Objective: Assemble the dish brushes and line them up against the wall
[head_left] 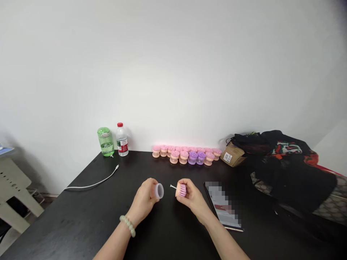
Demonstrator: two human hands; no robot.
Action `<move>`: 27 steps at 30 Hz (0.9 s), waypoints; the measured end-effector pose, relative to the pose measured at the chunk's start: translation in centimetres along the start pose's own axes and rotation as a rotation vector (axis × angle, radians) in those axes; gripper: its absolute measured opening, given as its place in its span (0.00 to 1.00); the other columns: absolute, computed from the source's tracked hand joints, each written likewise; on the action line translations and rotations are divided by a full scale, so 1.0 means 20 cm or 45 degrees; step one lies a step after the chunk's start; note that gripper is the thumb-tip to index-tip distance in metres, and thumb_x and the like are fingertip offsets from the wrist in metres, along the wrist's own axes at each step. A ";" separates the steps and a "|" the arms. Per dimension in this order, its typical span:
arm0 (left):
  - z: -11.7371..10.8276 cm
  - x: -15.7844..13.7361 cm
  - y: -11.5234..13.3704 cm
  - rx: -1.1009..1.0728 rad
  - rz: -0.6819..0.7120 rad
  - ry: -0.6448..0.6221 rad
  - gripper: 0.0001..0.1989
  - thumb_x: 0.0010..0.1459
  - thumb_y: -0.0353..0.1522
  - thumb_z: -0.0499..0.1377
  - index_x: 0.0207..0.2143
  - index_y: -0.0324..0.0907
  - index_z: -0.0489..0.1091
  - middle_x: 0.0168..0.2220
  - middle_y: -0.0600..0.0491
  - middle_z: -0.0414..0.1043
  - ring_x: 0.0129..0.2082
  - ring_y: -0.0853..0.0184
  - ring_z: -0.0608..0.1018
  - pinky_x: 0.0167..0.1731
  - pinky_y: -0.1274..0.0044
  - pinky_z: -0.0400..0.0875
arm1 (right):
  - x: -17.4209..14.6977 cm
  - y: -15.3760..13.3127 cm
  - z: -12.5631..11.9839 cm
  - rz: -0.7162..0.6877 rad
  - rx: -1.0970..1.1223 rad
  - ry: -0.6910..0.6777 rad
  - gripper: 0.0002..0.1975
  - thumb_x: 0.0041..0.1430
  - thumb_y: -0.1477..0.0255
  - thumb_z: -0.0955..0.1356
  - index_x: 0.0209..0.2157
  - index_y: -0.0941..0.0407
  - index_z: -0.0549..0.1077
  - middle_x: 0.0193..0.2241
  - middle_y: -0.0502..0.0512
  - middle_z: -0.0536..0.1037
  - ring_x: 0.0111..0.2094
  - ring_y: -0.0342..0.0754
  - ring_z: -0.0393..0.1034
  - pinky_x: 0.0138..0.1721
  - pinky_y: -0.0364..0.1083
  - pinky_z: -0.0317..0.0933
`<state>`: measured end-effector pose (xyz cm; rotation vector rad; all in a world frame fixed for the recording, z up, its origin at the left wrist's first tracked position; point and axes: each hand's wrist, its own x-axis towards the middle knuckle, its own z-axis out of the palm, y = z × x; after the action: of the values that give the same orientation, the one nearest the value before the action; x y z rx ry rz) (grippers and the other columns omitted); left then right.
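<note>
Here, clock positions were read from the gap between the hands. At 9 o'clock, the left hand (145, 198) had its fingers curled around a pale lilac cup (159, 191), whose mouth faced roughly 3 o'clock. At 3 o'clock, the right hand (194, 200) grasped a pink-bristled brush head (181, 190) in its fingers; its white stem (173, 186) pointed toward 9 o'clock, apart from the cup. On the black surface (81, 216), pink and purple brushes (183, 156) stood clustered toward 1 o'clock. A green container (105, 141) and a red-capped bottle (122, 141) stood between 10 and 11 o'clock; a brown paper package (232, 154) lay at 2 o'clock.
</note>
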<state>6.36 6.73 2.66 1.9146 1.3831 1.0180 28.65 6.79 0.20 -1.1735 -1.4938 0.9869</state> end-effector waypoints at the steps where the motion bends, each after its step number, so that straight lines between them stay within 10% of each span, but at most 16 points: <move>1: 0.00 0.00 0.00 -0.080 -0.022 0.015 0.19 0.43 0.21 0.60 0.39 0.45 0.68 0.40 0.53 0.72 0.41 0.60 0.73 0.41 0.71 0.66 | 0.00 0.01 0.01 0.016 -0.043 -0.033 0.18 0.47 0.73 0.69 0.43 0.52 0.67 0.35 0.49 0.71 0.35 0.47 0.71 0.37 0.45 0.67; 10: 0.05 0.03 -0.02 -0.593 -0.089 0.068 0.19 0.47 0.29 0.63 0.43 0.43 0.66 0.38 0.53 0.70 0.38 0.63 0.74 0.42 0.71 0.67 | -0.03 0.05 0.04 -0.125 -0.309 -0.083 0.34 0.41 0.79 0.72 0.53 0.51 0.69 0.53 0.56 0.73 0.55 0.56 0.68 0.59 0.57 0.58; 20: 0.11 -0.02 0.10 -1.258 -0.081 -0.093 0.26 0.52 0.41 0.68 0.50 0.46 0.63 0.40 0.53 0.70 0.41 0.65 0.75 0.44 0.71 0.67 | -0.10 0.01 0.01 -0.784 -0.484 0.093 0.28 0.58 0.62 0.73 0.58 0.52 0.67 0.52 0.61 0.73 0.55 0.58 0.67 0.56 0.57 0.64; 27: 0.15 -0.05 0.18 -0.995 0.075 -0.144 0.21 0.48 0.38 0.70 0.40 0.43 0.66 0.35 0.57 0.64 0.33 0.69 0.68 0.34 0.78 0.64 | -0.14 -0.02 0.07 -0.890 -0.504 0.169 0.22 0.65 0.62 0.68 0.58 0.52 0.66 0.45 0.60 0.75 0.47 0.55 0.71 0.47 0.53 0.71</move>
<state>10.61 4.59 3.49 1.3926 0.6999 1.2209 27.50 3.90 -0.21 -0.8421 -1.8485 0.1424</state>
